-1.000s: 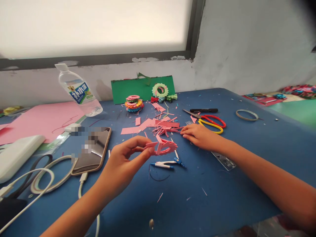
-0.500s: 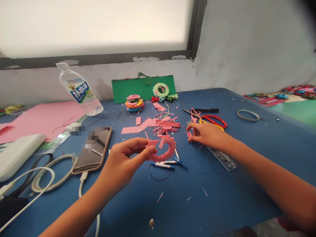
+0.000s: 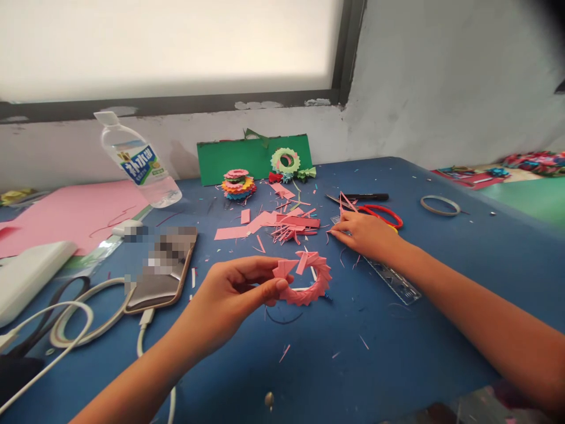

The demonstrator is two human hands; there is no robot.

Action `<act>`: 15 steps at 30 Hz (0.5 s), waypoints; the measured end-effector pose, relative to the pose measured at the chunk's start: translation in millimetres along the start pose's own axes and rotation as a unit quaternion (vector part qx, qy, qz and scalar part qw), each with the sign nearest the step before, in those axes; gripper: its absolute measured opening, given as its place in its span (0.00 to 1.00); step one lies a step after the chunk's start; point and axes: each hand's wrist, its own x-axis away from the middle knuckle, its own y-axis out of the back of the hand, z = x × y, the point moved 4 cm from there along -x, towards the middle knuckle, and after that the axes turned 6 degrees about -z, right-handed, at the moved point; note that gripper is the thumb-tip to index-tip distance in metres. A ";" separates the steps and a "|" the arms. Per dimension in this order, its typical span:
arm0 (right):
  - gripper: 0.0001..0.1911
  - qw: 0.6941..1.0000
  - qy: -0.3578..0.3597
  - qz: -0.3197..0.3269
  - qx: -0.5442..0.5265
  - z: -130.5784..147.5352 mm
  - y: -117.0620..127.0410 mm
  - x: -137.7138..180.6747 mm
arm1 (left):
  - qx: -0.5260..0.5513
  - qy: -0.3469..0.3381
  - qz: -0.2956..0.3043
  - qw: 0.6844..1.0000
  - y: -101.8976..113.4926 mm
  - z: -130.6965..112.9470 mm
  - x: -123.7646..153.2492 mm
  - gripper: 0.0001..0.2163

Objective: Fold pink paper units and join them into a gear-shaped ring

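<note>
My left hand (image 3: 238, 291) pinches a pink folded-paper ring (image 3: 306, 280) by its left end and holds it above the blue table (image 3: 441, 282). My right hand (image 3: 366, 232) is further back on the table, fingers closed on a thin pink paper piece (image 3: 346, 203) that sticks up from them. It lies beside the red and yellow scissors (image 3: 382, 215), just right of a heap of pink paper scraps (image 3: 282, 222). A clear ruler (image 3: 392, 280) runs under my right wrist.
A phone (image 3: 161, 268) on a white cable lies at the left, with a water bottle (image 3: 136, 162) and pink sheet (image 3: 66, 215) behind. Finished paper rings (image 3: 238, 184), green card (image 3: 247, 159), a black marker (image 3: 364, 196) and a tape ring (image 3: 440, 205) sit at the back.
My left hand turned the pink ring and lowered it toward me. My right hand left the scrap heap, moved right toward the scissors and picked up a thin pink piece.
</note>
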 end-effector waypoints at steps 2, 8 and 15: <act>0.12 0.998 -0.007 -0.044 -0.034 8.3 6.8 0.7 | -0.011 -0.002 0.000 1.000 -1.4 -0.2 0.8 0.08; 0.13 0.947 -0.068 -0.066 -0.307 39.4 23.5 13.4 | -0.036 0.004 0.027 0.999 -7.9 3.9 2.2 0.08; 0.08 0.856 -0.059 0.007 -0.514 65.4 21.2 26.5 | -0.175 -0.062 0.023 0.982 -12.2 2.1 4.4 0.07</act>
